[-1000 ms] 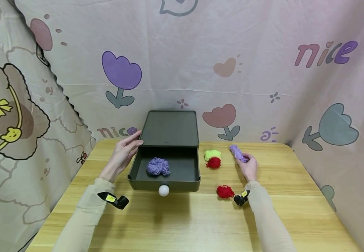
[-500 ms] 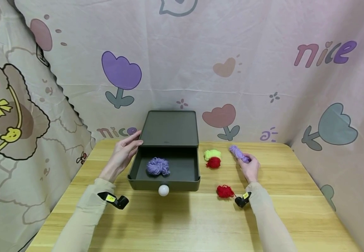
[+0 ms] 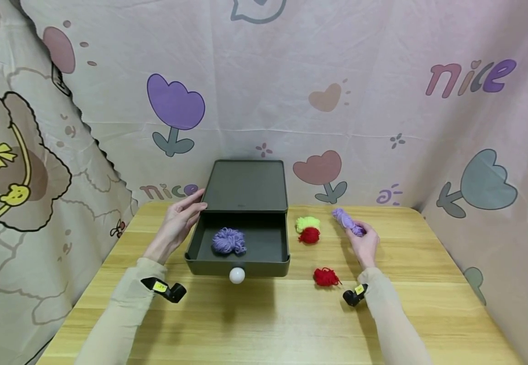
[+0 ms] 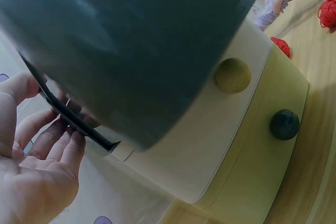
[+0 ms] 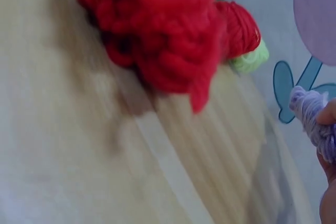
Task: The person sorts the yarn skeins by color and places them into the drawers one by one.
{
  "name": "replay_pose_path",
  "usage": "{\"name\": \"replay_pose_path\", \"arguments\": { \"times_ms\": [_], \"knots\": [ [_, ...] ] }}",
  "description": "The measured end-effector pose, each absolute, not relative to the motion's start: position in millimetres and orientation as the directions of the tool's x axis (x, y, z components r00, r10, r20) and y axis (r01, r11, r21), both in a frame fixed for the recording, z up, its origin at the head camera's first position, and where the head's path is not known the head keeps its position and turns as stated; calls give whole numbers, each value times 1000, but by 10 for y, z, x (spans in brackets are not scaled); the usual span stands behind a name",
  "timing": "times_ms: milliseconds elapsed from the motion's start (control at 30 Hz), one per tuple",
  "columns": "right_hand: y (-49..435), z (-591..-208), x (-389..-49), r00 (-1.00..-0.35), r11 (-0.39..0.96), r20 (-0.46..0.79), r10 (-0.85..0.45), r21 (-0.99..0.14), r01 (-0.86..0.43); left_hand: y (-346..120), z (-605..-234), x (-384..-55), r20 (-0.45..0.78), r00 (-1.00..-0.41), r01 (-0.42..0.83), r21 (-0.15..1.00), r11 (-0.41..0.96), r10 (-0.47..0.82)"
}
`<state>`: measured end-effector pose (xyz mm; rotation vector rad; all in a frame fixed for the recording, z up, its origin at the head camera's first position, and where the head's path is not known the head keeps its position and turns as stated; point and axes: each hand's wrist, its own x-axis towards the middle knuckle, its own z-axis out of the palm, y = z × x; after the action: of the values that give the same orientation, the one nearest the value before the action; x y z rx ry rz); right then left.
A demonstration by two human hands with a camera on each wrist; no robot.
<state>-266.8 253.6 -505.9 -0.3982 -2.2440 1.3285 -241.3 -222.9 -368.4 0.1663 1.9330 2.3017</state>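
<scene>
A grey drawer (image 3: 268,243) stands pulled out of the top of a drawer unit (image 3: 247,185). Inside it, left of the middle, lies a purple yarn bundle (image 3: 229,241). My left hand (image 3: 174,228) touches the unit's left side near the top, its fingers (image 4: 68,140) fairly straight along the edge. On the right, my right hand (image 3: 364,243) pinches the near end of a second, longer purple yarn bundle (image 3: 347,222) between thumb and fingers. Left of that hand, a red yarn ball (image 3: 309,235) touches a yellow-green one (image 3: 308,224). Another red yarn ball (image 3: 325,277) lies nearer me.
Below the grey drawer, the left wrist view shows a whitish drawer (image 4: 194,145) with a yellow knob (image 4: 233,75) and a yellow drawer (image 4: 262,171) with a dark knob (image 4: 285,124). A white knob (image 3: 237,275) sticks out in front. A printed curtain (image 3: 254,91) hangs behind the table (image 3: 264,324).
My right hand has shifted slightly to the right and its wrist has turned a little, still pinching the purple yarn bundle. The left hand and the drawer stay where they were.
</scene>
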Motion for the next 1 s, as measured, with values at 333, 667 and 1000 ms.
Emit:
{"name": "replay_pose_path", "arguments": {
  "times_ms": [333,667,1000],
  "knots": [
    [2399,-4881,-2562,-824,460,302,480,-886,-57,-2237,-3670,-2398,-3,-983,-34,986,-164,186],
    [2282,-4614,-2431,-811,415,368,455,-893,-173,-2226,-3682,-2414,0,-984,-31,985,-169,177],
    [2107,-4272,-2201,-803,340,421,421,-894,-291,-2229,-3688,-2410,4,-984,-28,984,-178,179]
  ]
}}
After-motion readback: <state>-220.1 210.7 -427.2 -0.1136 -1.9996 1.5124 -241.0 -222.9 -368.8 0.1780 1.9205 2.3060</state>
